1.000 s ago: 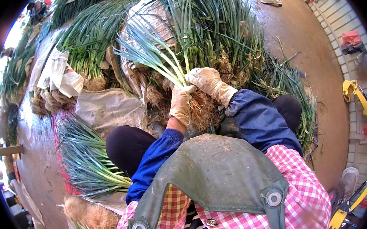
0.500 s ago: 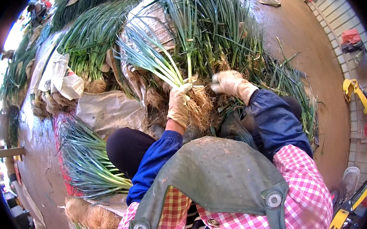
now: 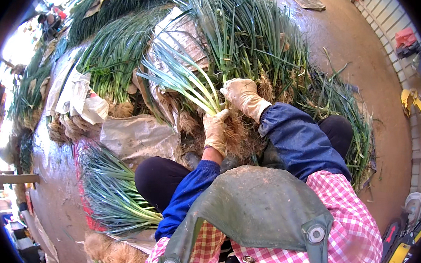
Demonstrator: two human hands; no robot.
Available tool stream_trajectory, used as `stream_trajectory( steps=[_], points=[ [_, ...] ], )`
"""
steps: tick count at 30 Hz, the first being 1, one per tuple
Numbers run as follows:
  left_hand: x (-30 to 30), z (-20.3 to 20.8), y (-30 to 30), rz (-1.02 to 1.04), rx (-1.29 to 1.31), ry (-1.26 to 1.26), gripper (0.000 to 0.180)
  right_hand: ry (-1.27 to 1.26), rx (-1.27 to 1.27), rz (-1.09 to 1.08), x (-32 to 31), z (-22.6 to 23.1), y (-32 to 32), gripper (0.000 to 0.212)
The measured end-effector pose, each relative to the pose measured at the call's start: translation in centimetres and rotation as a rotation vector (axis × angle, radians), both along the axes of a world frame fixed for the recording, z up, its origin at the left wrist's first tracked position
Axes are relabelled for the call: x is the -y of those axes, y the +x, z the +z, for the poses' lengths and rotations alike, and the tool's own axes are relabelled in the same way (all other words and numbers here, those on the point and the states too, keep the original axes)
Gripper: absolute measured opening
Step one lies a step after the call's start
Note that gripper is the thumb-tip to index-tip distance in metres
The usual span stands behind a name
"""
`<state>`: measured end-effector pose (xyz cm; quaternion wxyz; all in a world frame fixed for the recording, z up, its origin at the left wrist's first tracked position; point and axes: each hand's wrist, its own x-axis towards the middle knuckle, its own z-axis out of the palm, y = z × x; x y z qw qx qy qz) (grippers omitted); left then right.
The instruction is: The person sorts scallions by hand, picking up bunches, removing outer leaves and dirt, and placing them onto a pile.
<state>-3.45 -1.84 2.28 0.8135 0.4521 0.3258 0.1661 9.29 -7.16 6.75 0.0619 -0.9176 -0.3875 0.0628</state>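
A small bunch of green onions (image 3: 204, 93) is held in my gloved left hand (image 3: 215, 132), its fingers wrapped round the pale stems just above the roots. The blue-green leaves fan up and to the left, and tan stringy roots (image 3: 236, 135) hang on the right side of the fist. My gloved right hand (image 3: 244, 98) is closed just above and to the right, its fingertips at a single upright green onion stalk (image 3: 224, 77). The rest of that stalk's lower end is hidden by the glove. Both gloves are cream and soiled.
A large heap of green onions (image 3: 256, 37) lies right ahead, with more loose ones (image 3: 339, 106) at its right. Another bunch (image 3: 118, 191) lies on the left beside my knee. A brown sheet (image 3: 141, 139) covers part of the floor, and yellow-armed equipment (image 3: 419, 114) stands far right.
My right hand has moved left and in to the upright stalk beside the bunch. The left hand keeps its hold. The whole view has shifted slightly.
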Motion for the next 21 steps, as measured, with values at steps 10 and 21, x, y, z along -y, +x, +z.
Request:
stream_trajectory(
  steps=[10, 21],
  points=[
    [-1.4, -0.1, 0.1, -0.057, 0.156, -0.045, 0.041, 0.199, -1.298, 0.297, 7.2, 3.9, -4.2, 0.028],
    [-1.7, -0.5, -0.3, -0.142, 0.168, -0.052, 0.034, 0.575, -1.206, -0.21, 3.1, -1.2, 0.0, 0.039]
  ],
)
